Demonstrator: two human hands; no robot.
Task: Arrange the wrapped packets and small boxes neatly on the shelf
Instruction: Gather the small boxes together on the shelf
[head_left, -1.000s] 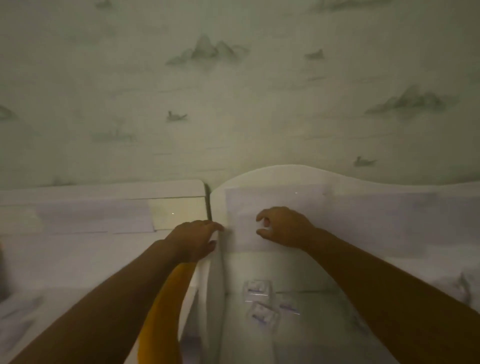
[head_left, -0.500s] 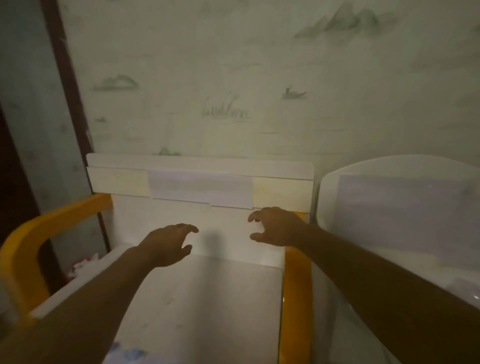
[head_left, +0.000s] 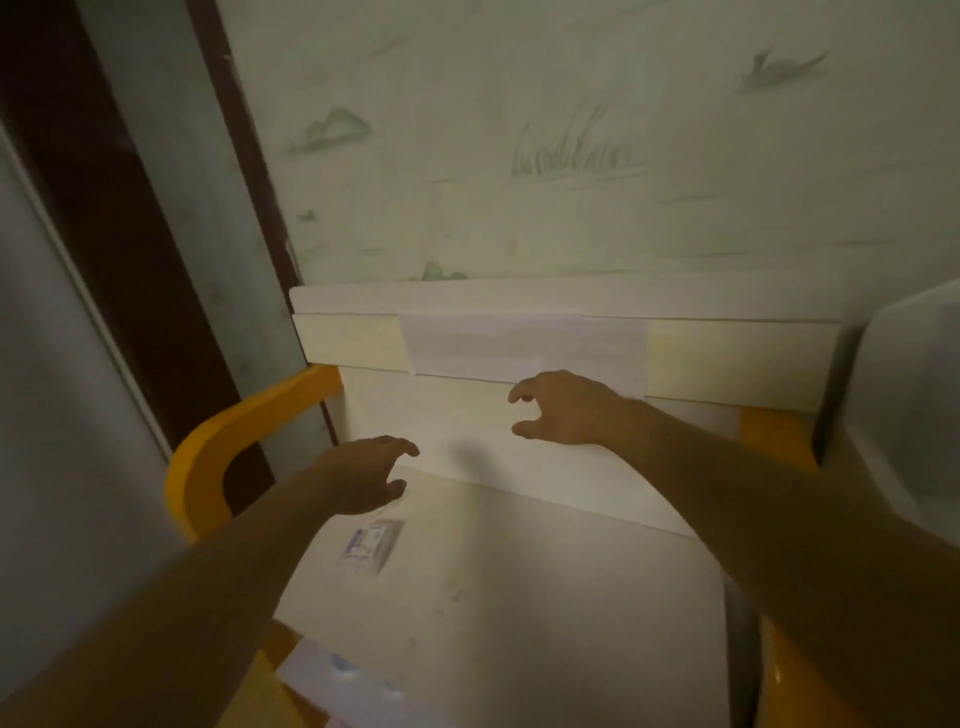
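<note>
A small clear wrapped packet (head_left: 372, 542) with a blue and white label lies flat on the white shelf surface (head_left: 545, 597), near its left side. My left hand (head_left: 366, 475) hovers just above and behind the packet, fingers apart, holding nothing. My right hand (head_left: 563, 408) is raised further right in front of the shelf's white back panel (head_left: 524, 345), fingers curled and spread, empty. On a lower level at the bottom left lie more packets (head_left: 343, 670), blurred.
The shelf has orange curved side rails, one at the left (head_left: 228, 431) and one at the right (head_left: 774, 431). A second white unit (head_left: 904, 395) stands to the right. A dark door frame (head_left: 104, 208) rises at the left, patterned wallpaper (head_left: 571, 156) behind.
The view has swung left, from the right white unit to the orange-railed shelf. Both hands moved with it, and a packet has come into view under my left hand.
</note>
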